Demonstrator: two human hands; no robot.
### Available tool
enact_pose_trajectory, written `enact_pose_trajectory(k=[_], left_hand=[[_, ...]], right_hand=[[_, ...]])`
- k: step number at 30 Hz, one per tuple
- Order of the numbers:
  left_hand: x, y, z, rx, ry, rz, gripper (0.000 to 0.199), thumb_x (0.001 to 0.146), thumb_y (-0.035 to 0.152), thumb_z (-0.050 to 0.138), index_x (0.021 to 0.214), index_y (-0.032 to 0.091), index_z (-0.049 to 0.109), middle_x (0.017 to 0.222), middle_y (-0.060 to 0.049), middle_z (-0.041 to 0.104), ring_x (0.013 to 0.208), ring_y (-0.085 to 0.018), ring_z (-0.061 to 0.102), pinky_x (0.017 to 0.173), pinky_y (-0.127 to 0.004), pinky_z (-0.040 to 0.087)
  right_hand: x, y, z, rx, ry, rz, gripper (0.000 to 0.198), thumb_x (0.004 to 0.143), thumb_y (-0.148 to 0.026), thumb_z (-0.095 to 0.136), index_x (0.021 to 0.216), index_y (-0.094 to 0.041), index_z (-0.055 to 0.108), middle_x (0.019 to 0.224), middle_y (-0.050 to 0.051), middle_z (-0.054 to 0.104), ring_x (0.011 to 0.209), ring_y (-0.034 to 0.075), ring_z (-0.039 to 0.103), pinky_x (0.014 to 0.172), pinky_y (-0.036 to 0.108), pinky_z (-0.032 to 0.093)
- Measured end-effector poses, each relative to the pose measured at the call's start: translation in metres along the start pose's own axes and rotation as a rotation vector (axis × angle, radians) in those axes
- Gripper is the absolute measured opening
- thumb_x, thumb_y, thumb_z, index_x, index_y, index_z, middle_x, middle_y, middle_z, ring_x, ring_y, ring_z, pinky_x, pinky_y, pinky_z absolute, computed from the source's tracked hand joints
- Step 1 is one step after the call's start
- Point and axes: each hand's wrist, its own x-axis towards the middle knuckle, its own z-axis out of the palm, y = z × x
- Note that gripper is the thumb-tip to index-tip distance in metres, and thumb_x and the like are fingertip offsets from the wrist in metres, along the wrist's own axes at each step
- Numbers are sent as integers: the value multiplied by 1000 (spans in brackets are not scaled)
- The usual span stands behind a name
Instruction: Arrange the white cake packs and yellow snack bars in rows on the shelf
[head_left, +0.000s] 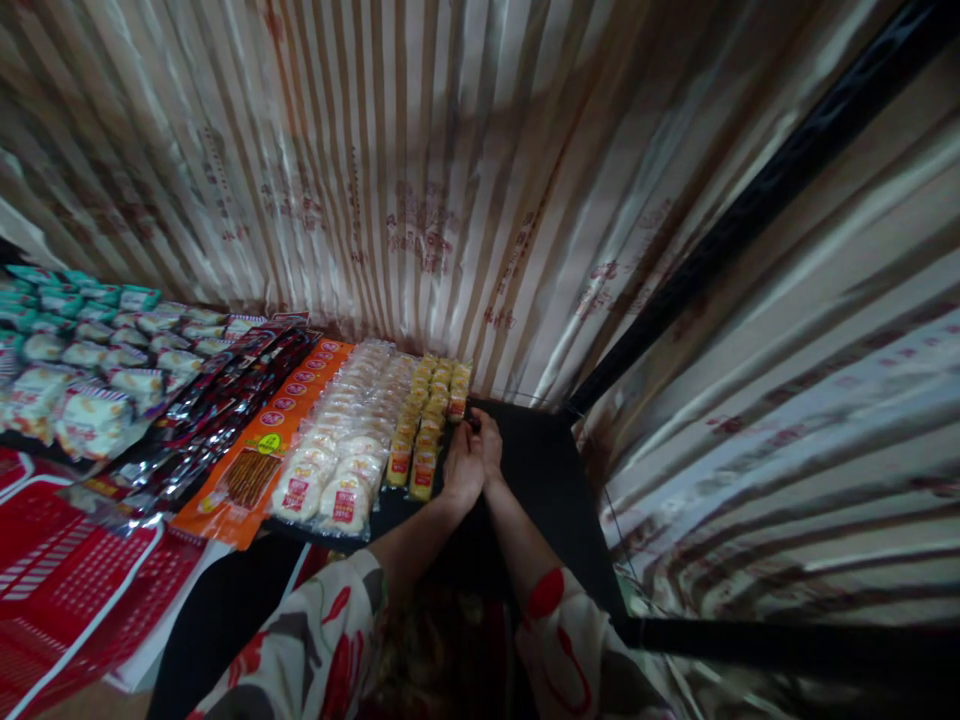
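Left hand and right hand meet below frame centre, grip indeterminable; leftward knock could disarrange yellow snack packets.

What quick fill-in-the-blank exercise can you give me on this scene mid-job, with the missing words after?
1. The left hand and right hand are beside small packs coloured ____.
2. The pack picturing brown sticks is mostly ____.
3. The red basket is at the lower ____ of the picture.
4. The bare surface right of the hands is ____ in colour.

Missing words: yellow; orange; left; black.
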Motion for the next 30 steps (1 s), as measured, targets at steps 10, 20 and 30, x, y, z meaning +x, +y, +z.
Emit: enact_pose_trajectory(k=[10,20,30], left_hand=[[-90,7,-16,125,58,49,40,85,23,37,123,17,48,127,-8,52,120,-18,45,105,-32,32],[-188,-27,-51,132,-38,292,37,88,28,31,119,16,47,122,-11,51,116,-20,45,102,-35,34],[-234,-92,-89,220,-84,57,30,87,25,33,108,19,53,104,-8,59,99,-19,55,90,-34,43]], right_hand=[[-82,-17,-21,9,-2,-35,37,73,-20,40,104,-16,59,100,9,60,88,18,58,82,33,47],[-188,-38,-29,159,-138,-54,34,73,-19,39,99,-18,60,95,7,61,85,18,59,79,31,48],[-258,-14,1,-27,-440,-55,36,72,-10,41,96,-20,65,103,8,65,100,20,57,91,35,43]])
